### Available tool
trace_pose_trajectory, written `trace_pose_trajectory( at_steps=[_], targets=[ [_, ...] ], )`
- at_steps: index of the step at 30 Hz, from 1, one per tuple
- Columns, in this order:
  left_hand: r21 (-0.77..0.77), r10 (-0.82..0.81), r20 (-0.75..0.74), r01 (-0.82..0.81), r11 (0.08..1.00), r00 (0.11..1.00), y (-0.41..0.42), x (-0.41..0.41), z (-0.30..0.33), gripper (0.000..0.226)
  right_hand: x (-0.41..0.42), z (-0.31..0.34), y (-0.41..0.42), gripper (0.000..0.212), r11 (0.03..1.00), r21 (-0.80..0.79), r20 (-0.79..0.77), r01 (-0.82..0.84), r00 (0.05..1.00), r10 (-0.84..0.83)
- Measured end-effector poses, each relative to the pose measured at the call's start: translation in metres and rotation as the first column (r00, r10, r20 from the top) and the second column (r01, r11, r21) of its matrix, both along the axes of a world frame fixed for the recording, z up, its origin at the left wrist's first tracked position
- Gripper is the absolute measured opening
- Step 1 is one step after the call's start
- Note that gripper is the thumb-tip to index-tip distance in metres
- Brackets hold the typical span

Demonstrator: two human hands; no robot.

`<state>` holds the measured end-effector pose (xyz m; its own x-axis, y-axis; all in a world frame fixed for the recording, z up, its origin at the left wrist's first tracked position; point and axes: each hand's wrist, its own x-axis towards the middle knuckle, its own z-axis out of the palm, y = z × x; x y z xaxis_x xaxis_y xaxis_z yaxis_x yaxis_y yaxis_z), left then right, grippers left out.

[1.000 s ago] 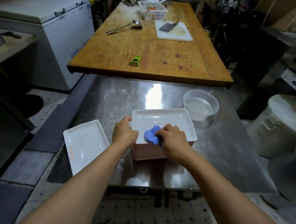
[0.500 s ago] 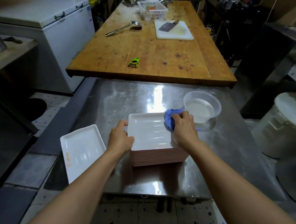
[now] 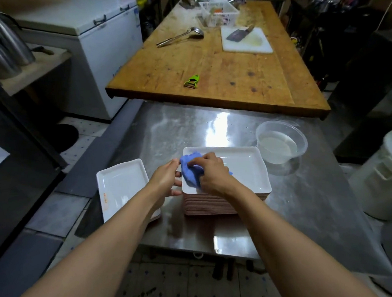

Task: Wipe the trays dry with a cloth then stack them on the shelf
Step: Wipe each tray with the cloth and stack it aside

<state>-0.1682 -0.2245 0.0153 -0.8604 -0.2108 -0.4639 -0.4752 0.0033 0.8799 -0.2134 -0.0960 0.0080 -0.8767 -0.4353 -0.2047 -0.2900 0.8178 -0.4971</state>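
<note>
Top tray (image 3: pixel 242 168) needs its corners dried, so my right hand (image 3: pixel 211 173) grips the cloth (image 3: pixel 190 171) while my left hand (image 3: pixel 166 181) clasps its edge.

The top tray (image 3: pixel 244 166) looks like glossy white plastic or glazed ware; which one cannot be told. The cloth (image 3: pixel 190 171) on it is soft, crumpled blue fabric. The near table (image 3: pixel 308 199) is brushed steel with a bright sheen. The far table (image 3: pixel 208 62) is worn, stained matt wood. The tub (image 3: pixel 282 143) is clear plastic.
</note>
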Motion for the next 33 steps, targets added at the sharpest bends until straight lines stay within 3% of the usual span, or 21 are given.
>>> trace_pose_trajectory(
  at_steps=[3,8,12,14,16,19,23,27,33],
  targets=[
    [0.002,-0.007,-0.021,0.007,1.0,1.0,-0.001,0.001,0.001,0.03,0.011,0.007,0.004,0.045,0.997,-0.061,0.064,-0.055,0.996,0.059],
    [-0.031,-0.013,-0.028,0.012,0.999,1.0,0.002,0.002,0.004,0.03,0.029,0.011,0.02,0.039,0.986,0.039,0.017,-0.162,0.987,0.161],
    [-0.088,-0.055,-0.017,0.054,0.995,0.998,0.002,0.002,0.002,0.024,0.031,0.015,0.046,0.038,0.988,0.128,-0.078,-0.091,0.992,0.101],
    [-0.237,-0.064,-0.028,0.056,0.97,0.998,0.003,0.0,-0.003,0.024,0.032,0.016,0.061,0.035,0.986,0.166,-0.133,-0.025,0.99,0.047],
    [-0.512,-0.066,-0.063,0.025,0.859,0.996,0.007,-0.002,-0.007,0.032,0.035,0.017,0.074,0.033,0.989,0.129,-0.211,0.07,0.977,-0.041],
    [-0.743,-0.187,-0.169,0.0,0.669,0.968,0.024,0.001,-0.006,0.033,0.04,0.025,0.089,0.029,0.959,-0.148,-0.272,0.24,0.923,-0.273],
    [-0.871,-0.457,-0.162,0.091,0.483,0.875,0.057,0.005,-0.011,0.029,0.04,0.037,0.109,0.031,0.871,-0.329,-0.235,0.366,0.861,-0.451],
    [-0.929,-0.561,-0.068,0.153,0.338,0.825,0.076,0.005,-0.018,0.026,0.045,0.038,0.125,0.03,0.773,-0.393,-0.153,0.497,0.794,-0.588],
    [-0.945,-0.601,-0.134,0.081,0.317,0.788,0.08,0.008,-0.02,0.01,0.051,0.033,0.143,0.029,0.7,-0.448,-0.105,0.557,0.744,-0.659]
  ],
)
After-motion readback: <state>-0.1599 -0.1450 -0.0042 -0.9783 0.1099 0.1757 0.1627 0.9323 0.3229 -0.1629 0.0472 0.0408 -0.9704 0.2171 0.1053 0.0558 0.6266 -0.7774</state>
